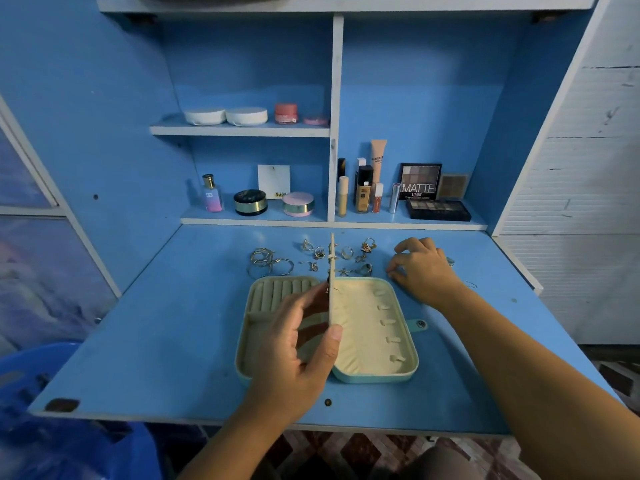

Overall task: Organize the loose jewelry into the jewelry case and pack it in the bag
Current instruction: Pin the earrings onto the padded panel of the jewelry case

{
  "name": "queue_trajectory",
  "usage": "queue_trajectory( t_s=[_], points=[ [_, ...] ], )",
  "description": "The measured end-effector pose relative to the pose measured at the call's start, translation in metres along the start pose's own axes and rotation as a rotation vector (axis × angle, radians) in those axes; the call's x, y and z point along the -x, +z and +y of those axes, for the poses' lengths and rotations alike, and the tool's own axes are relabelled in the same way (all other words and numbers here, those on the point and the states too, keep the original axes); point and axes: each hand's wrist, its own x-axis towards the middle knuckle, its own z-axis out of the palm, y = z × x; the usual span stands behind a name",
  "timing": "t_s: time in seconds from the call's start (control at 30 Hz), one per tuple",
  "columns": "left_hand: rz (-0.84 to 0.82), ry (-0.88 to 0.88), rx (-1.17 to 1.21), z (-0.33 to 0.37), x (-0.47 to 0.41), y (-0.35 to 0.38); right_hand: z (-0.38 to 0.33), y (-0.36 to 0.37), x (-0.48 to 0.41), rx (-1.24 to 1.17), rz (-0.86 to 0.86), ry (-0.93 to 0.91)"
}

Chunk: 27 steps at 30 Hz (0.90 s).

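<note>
Head: blue desk (pixel 138 341), jewelry case (pixel 363 323), shelves (pixel 239 130).

Jewelry case (pixel 375 327) on desk (pixel 138 341), loose jewelry (pixel 311 259) just behind it.

The left hand (pixel 298 344) covered much of the left half of the jewelry case (pixel 374 378), whose upright middle flap (pixel 332 292) showed only its edge. Beyond the case, the loose jewelry (pixel 270 265) was too small to identify, and the right hand (pixel 426 271) hid most of one ring (pixel 450 261).

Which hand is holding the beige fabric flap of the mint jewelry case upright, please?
The left hand pinches the flap; the right hand is on the blue desk.
</note>
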Motion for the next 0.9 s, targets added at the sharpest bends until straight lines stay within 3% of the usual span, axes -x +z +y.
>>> queue_trajectory(
  t_s=[0.17,0.3,0.4,0.5,0.73,0.9],
  points=[
    [0.008,0.014,-0.002,-0.001,0.000,0.000,-0.001,0.004,0.002,-0.033,0.051,0.001],
    [0.008,0.035,0.016,0.003,0.000,0.000,-0.032,-0.018,0.034,-0.653,0.287,0.091],
    [0.010,0.036,0.046,0.005,-0.001,0.002,-0.071,-0.031,0.071,-1.086,0.249,0.088],
    [0.006,0.043,0.052,0.006,-0.001,0.002,-0.097,-0.027,0.096,-1.333,0.256,0.027],
    [0.002,0.035,0.056,0.007,-0.002,0.002,-0.113,-0.028,0.098,-1.570,0.298,0.020],
    [-0.011,0.040,0.070,0.009,-0.003,0.002,-0.119,-0.028,0.095,-1.581,0.274,-0.013]
  ],
)
